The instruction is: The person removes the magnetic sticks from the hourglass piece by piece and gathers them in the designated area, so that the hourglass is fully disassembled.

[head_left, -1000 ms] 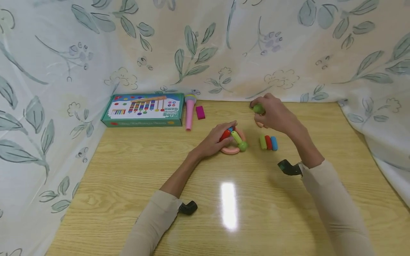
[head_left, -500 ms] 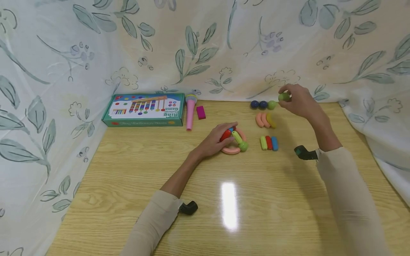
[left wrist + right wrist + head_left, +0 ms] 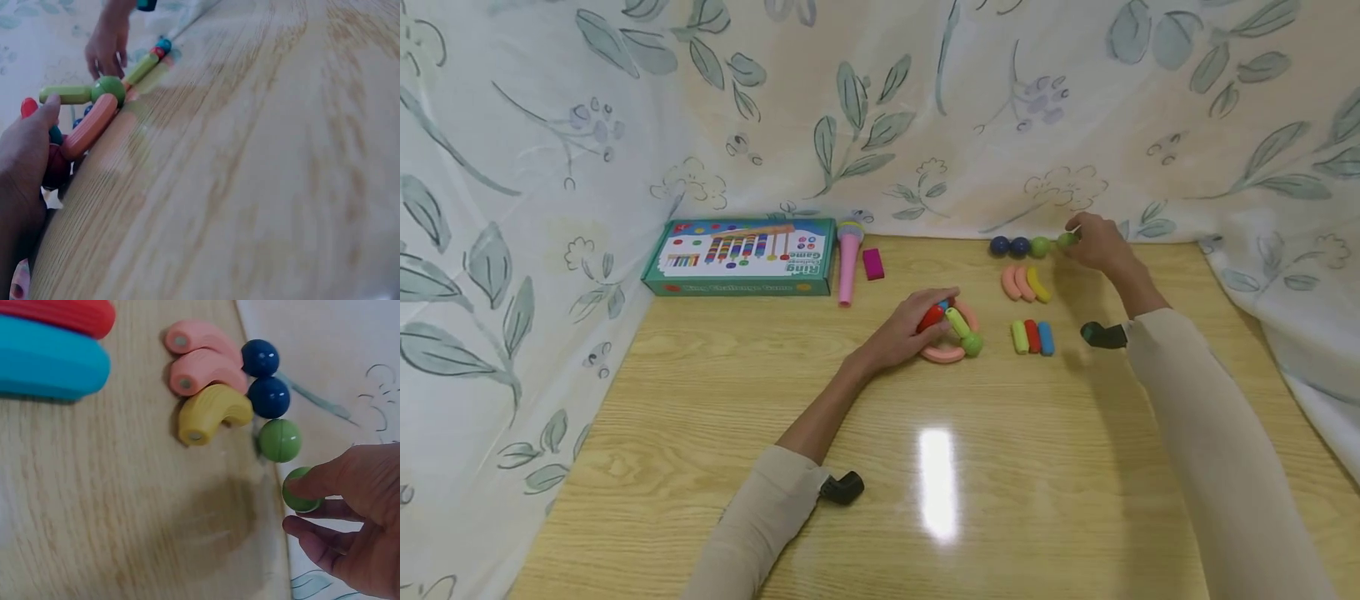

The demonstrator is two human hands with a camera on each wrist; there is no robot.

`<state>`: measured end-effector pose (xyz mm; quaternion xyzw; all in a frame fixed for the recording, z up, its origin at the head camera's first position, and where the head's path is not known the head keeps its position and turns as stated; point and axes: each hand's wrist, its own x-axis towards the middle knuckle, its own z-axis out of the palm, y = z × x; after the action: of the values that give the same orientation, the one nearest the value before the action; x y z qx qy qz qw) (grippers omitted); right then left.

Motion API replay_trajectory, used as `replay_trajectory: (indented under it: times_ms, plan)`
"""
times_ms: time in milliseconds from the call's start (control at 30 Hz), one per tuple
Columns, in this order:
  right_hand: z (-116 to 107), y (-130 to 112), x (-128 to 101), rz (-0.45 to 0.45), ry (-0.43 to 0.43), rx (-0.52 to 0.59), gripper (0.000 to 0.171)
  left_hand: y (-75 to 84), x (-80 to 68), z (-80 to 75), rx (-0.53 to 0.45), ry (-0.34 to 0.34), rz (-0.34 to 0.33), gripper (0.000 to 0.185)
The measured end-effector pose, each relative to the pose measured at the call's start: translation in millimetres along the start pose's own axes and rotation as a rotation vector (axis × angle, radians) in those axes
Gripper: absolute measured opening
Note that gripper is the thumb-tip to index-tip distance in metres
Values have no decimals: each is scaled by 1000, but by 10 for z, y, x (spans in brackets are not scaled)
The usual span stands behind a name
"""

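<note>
My left hand [image 3: 904, 332] grips the left side of a structure of magnetic rods and balls on the table. A red rod [image 3: 930, 317], a light-green rod [image 3: 957, 322], a green ball [image 3: 972, 344] and a pink curved rod [image 3: 91, 128] show in it; the hand hides part of the rest. At the back right, my right hand [image 3: 1099, 242] pinches a loose green ball [image 3: 304, 502] between thumb and fingers. This ball is at the end of a row with another green ball [image 3: 280, 440] and two dark-blue balls [image 3: 269, 397].
Two pink curved rods [image 3: 1015, 283] and a yellow curved rod [image 3: 1039, 285] lie before the balls. Nearer are light-green, red and blue straight rods [image 3: 1033, 337]. At the back left are a green game box [image 3: 737, 258], a pink toy microphone [image 3: 847, 267] and a magenta block [image 3: 873, 264].
My right hand has carried the green ball rightward past the other balls, then lowered it to the right end of their row. My left hand has kept its hold on the structure.
</note>
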<state>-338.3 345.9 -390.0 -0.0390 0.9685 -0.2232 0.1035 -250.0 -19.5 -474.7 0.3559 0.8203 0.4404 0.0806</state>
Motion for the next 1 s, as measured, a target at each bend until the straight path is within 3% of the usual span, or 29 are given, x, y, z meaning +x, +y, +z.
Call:
replay_trajectory:
  times_ms: [367, 1000]
  plan:
    - [96, 126, 110, 11, -41, 7, 49, 16, -3, -10, -8, 1, -14, 57]
    - [123, 137, 82, 11, -87, -5, 70, 20, -27, -8, -27, 25, -1, 62]
